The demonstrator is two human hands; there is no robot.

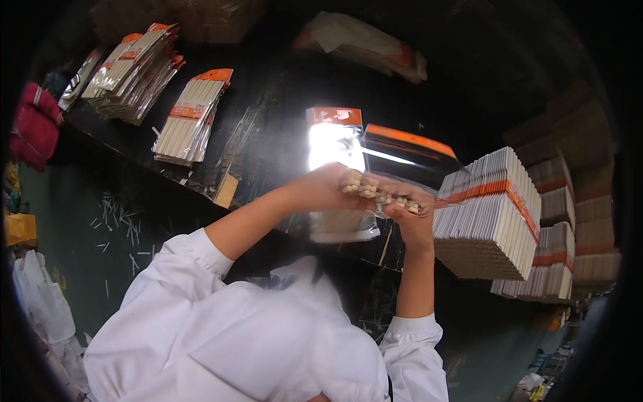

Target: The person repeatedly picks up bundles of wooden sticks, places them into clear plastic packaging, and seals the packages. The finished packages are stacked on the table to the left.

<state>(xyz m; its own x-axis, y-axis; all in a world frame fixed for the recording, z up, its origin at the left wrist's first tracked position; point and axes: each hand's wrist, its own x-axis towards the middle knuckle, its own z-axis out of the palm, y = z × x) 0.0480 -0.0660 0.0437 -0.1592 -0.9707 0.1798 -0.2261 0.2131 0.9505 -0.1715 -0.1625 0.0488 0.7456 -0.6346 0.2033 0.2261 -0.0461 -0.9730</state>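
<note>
Over the dark table, both my hands close around a flat row of pale chopsticks (371, 188), whose blunt ends face me. My left hand (324, 188) grips the row's left side, and my right hand (414, 206) grips its right side. A clear plastic bag with an orange header (409, 140) stretches behind the chopsticks; whether they are inside it is hard to tell through blur. Beneath my hands lies a pile of flat clear bags with orange tops (335, 116), partly lost in glare.
Right of my hands stands a big stack of chopstick sets with orange bands (487, 216), with more stacks (552, 251) beyond. Bagged sets (188, 120) and a larger pile (133, 75) lie at left. Wrapped packets (361, 45) sit at the back. White scraps (120, 216) litter the floor.
</note>
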